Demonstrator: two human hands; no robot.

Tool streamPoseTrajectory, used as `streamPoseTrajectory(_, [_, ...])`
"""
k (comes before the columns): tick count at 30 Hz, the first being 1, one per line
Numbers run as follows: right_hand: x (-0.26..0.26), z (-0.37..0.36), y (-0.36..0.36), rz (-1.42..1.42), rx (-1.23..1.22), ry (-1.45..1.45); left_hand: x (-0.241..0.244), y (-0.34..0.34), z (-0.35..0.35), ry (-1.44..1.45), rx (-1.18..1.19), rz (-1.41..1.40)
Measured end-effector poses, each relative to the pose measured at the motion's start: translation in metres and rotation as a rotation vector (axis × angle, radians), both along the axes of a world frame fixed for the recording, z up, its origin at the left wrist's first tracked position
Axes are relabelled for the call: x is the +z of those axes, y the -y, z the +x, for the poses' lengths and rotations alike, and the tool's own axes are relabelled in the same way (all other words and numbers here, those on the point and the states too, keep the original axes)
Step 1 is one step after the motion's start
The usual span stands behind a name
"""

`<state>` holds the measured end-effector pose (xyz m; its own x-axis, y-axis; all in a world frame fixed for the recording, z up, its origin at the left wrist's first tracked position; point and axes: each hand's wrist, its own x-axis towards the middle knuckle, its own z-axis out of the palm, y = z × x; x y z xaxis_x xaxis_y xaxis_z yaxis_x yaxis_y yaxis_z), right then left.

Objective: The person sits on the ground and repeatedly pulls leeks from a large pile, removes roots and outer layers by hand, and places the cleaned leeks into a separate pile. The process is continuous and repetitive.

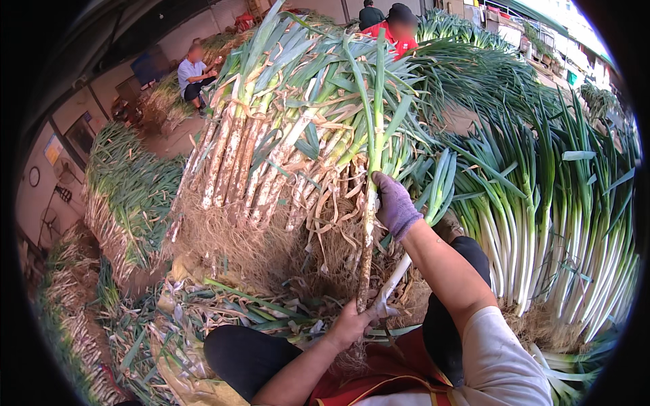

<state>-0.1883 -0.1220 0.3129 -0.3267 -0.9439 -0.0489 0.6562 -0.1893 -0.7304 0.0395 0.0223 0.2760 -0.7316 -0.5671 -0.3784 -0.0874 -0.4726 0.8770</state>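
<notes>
My right hand, in a purple knit glove, grips the upper stem of a soil-caked long green onion, whose green leaves point up and away from me. My bare left hand is closed around the lower end of the same stalk, just above its hanging roots. A cleaner, white-stemmed green onion slants beside it, its lower end by my left hand. Directly in front lies a large heap of dirty green onions, roots towards me.
Peeled green onions stand in bundles at the right. Stripped leaves and husks litter the ground by my knees. More piles lie at the left. One person sits back left; another in red is behind the heap, with a third beyond.
</notes>
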Motion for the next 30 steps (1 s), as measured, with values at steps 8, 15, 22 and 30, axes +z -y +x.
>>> streamPoseTrajectory(8, [-0.008,-0.013,0.011,0.063,0.046,0.024,0.003,0.007,0.008,-0.043,0.039,-0.002])
streamPoseTrajectory(15, [0.053,0.061,-0.086,0.112,0.860,-1.292,0.002,0.046,0.027,-0.019,0.147,-0.046])
streamPoseTrajectory(22, [0.055,-0.010,-0.057,0.385,0.344,-0.945,0.008,0.032,0.011,0.228,0.219,-0.683])
streamPoseTrajectory(30, [0.008,-0.012,-0.030,0.378,0.017,-1.405,-0.014,0.030,0.007,0.599,0.188,-0.937])
